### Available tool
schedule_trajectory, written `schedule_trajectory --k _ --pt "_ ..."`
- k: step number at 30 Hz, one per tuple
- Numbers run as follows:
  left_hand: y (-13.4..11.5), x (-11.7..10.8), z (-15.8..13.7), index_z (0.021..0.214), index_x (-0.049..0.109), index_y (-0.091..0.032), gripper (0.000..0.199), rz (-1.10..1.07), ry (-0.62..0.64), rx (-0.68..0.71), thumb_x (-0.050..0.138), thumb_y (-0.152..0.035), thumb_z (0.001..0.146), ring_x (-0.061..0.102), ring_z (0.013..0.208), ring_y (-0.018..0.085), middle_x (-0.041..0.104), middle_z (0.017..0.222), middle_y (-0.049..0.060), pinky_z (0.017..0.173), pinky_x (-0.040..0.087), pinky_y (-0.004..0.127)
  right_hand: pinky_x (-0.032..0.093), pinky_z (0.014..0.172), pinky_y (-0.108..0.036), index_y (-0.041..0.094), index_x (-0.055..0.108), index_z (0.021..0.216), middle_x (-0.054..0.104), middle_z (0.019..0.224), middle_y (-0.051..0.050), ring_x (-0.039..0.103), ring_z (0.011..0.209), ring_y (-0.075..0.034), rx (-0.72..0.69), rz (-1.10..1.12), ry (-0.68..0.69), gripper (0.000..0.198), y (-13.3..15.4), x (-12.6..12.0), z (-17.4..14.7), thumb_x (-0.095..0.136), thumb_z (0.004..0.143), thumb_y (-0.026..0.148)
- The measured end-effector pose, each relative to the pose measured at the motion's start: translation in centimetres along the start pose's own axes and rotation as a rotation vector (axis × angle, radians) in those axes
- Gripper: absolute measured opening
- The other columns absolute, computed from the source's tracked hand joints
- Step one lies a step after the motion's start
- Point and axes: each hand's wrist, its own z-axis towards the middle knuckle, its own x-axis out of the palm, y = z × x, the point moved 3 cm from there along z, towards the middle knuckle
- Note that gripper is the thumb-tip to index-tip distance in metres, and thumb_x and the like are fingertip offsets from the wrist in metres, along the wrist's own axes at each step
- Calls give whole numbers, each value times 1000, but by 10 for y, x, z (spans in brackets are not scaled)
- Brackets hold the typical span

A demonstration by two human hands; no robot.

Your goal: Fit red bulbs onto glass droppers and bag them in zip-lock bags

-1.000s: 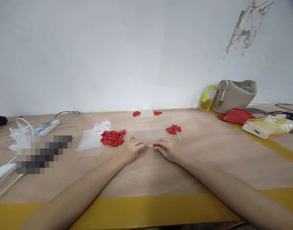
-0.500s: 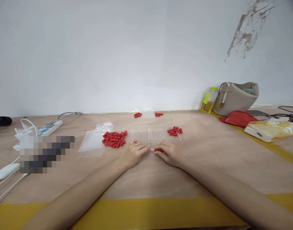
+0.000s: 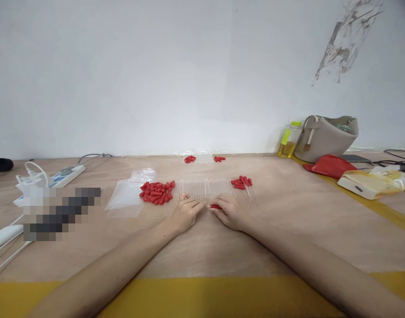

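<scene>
Probably light and delicate: red bulb (image 3: 216, 206), clear tube (image 3: 208, 206)

Both parts are lying end to end between the hands, inward from the yellow-banded near edge of the counter (image 3: 202, 254). A row of similar tubes (image 3: 202, 188) is lying just beyond, toward the far edge.

The left hand (image 3: 185, 213) is pinching the tube, its grip almost closed. The right hand (image 3: 233, 212) is holding the bulb, its grip parted only by the bulb's thickness. Fingers are covering much of both; cannot tell whether the tube is entering the bulb.

Handling (judged): the bulb is looking rubbery, soft and forgiving; hold near the neck. The tube is looking stiff, smooth, possibly slippery; glass or plastic, cannot tell. Treating it as fragile: hold close to the bulb, load straight lengthwise, avoid bending.
</scene>
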Motion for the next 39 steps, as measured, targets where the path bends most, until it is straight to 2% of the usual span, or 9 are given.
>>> schedule_trajectory --k 8,14,17,20,22,26,32,36,39 --pt "2 3 -1 94 56 -17 21 -58 -38 -31 38 -11 85 61 69 15 68 79 3 71 33 33 44 69 -30 20 61 90 58 76 -5 53 75 -15 43 119 24 17 0 -12 6 45 83 23" --pt "-1 -6 1 111 49 -18 26 -216 -15 -60 41 -24 87 58 85 14 65 95 5 90 32 35 47 62 -26 20 49 98 57 75 -2 56 68 -13 389 555 -260 28 -12 -15 10 54 76 37" --pt "5 -13 1 114 47 -16 30 -221 -15 -145 39 -26 87 52 97 18 62 101 6 90 31 36 45 55 -24 18 49 92 56 67 0 54 60 -11 550 616 -403 36 -39 -36 14 57 70 46" --pt "14 -16 -1 107 52 -17 26 -192 -32 -245 38 -27 87 51 95 18 61 97 6 88 32 36 43 55 -24 16 56 93 58 67 -1 54 61 -12 721 488 -476 39 -81 -71 13 52 72 49" --pt "19 -15 -3 102 55 -17 24 -166 -36 -292 39 -27 87 50 93 19 61 96 6 87 32 37 42 55 -24 15 61 86 58 63 -2 54 60 -13 824 320 -443 37 -112 -88 7 54 70 47" --pt "22 -11 -3 94 58 -19 21 -124 13 -339 43 -29 85 49 92 19 60 95 5 87 29 39 41 59 -25 16 66 79 64 70 -5 58 67 -16 1013 -24 -266 27 -157 -87 -17 53 71 38" --pt "21 -9 -3 90 60 -20 20 -120 51 -341 43 -27 85 49 92 19 59 94 5 87 28 40 41 62 -25 16 65 94 65 74 -6 59 67 -16 1025 -120 -189 33 -171 -57 -34 52 72 37" --pt "22 -9 -4 90 60 -20 20 -126 63 -340 42 -27 85 49 93 19 59 94 5 86 28 40 41 61 -26 13 56 109 62 71 -6 58 66 -17 976 -173 -155 47 -172 -55 -33 52 72 43" --pt "22 -9 -4 90 60 -21 20 -132 73 -336 42 -28 85 49 93 19 58 94 4 87 28 40 40 61 -26 12 56 104 62 71 -7 57 66 -17 1020 -174 -200 46 -175 -57 -38 49 73 46"
